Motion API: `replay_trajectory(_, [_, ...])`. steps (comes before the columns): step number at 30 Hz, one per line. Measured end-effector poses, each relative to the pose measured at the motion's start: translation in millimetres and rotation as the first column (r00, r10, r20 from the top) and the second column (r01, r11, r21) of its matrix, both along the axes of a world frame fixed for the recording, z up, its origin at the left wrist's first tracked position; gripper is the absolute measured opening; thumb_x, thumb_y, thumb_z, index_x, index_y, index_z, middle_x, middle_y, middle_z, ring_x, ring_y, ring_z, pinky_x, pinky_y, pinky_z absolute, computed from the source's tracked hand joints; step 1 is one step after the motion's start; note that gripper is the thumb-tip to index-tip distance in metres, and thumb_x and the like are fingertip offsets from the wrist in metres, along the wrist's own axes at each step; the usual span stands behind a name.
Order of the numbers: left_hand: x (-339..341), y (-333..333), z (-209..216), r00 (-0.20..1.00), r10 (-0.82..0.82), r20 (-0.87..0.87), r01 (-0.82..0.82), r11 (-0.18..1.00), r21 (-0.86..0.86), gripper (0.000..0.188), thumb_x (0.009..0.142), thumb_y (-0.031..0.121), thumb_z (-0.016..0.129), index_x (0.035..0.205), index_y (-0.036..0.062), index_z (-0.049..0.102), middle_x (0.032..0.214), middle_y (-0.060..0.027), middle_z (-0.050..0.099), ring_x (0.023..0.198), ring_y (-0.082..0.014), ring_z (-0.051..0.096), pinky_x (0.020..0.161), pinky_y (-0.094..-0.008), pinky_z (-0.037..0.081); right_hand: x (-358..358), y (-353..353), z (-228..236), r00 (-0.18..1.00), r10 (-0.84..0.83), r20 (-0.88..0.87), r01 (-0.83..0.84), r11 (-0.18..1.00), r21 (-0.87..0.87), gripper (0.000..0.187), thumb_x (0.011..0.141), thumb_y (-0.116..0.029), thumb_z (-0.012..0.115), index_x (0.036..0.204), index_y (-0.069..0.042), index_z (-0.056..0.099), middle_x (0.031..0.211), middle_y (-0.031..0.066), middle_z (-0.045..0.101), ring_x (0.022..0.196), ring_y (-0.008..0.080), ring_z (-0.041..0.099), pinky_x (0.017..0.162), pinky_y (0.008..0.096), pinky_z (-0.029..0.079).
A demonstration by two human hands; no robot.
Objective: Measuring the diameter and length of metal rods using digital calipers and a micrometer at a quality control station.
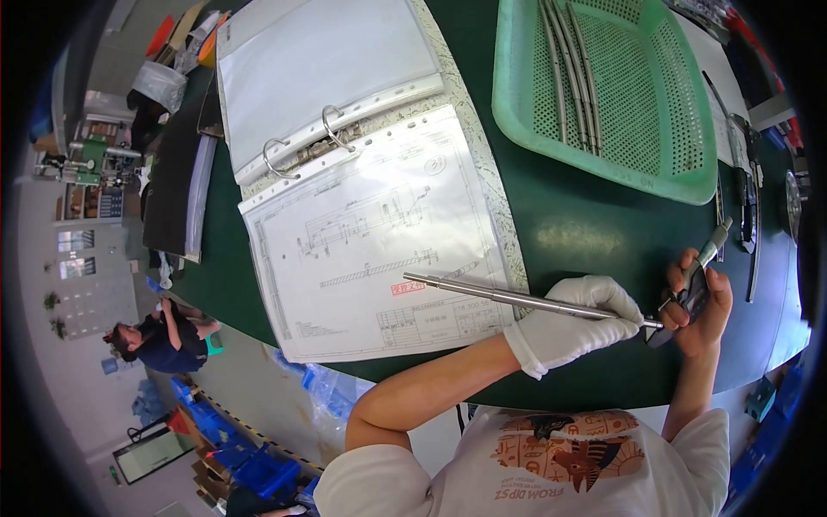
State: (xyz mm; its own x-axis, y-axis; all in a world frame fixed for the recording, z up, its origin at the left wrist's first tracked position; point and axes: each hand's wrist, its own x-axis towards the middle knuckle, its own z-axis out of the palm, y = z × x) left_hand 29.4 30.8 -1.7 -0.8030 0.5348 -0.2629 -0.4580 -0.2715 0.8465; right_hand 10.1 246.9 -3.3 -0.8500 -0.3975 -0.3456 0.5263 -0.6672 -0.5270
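My left hand (579, 332), in a white glove, is closed around a slim stepped metal rod (482, 294). The rod's thin end points left over the drawing, and its other end reaches my right hand. Bare and closed, my right hand (711, 320) grips a micrometer (693, 295) with a dark frame and a silver barrel pointing up and away. The rod's right end lies at the micrometer's frame; whether the jaws touch it is too small to tell. Beneath the rod lies an open ring binder (510, 233) with a technical drawing (362, 224) in a clear sleeve.
A green perforated basket (702, 164) holding several similar metal rods (575, 86) stands at the far right of the green table (568, 237). Calipers (748, 189) and other tools lie right of it. A black folder (177, 194) is at left; a person (168, 336) sits beyond.
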Motion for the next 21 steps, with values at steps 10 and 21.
replay_trajectory(10, [4.5,-7.3,-3.0,0.999,0.036,0.041,-0.043,0.982,0.186,0.014,0.082,0.013,0.051,0.081,0.0005,0.057,0.076,-0.0043,0.057,0.068,-0.0093,0.053,0.065,-0.0212,0.043,2.0,-3.3,-0.6,0.998,0.033,-0.048,-0.031,0.998,0.059,0.03,0.072,-0.014,0.053,0.096,-0.004,0.037,0.077,0.0117,0.046,0.04,0.0158,0.044,0.037,0.0287,0.036])
replay_trajectory(21, [3.6,-9.0,2.6,0.988,0.065,0.139,-0.099,0.963,0.25,0.02,0.087,0.014,0.042,0.094,-0.0022,0.051,0.093,-0.0085,0.054,0.076,-0.0117,0.054,0.073,-0.0236,0.043,4.1,-7.5,3.8,0.996,0.06,-0.071,-0.045,0.981,0.186,0.031,0.067,-0.006,0.056,0.092,-0.004,0.038,0.074,0.011,0.047,0.04,0.0142,0.044,0.036,0.0269,0.039])
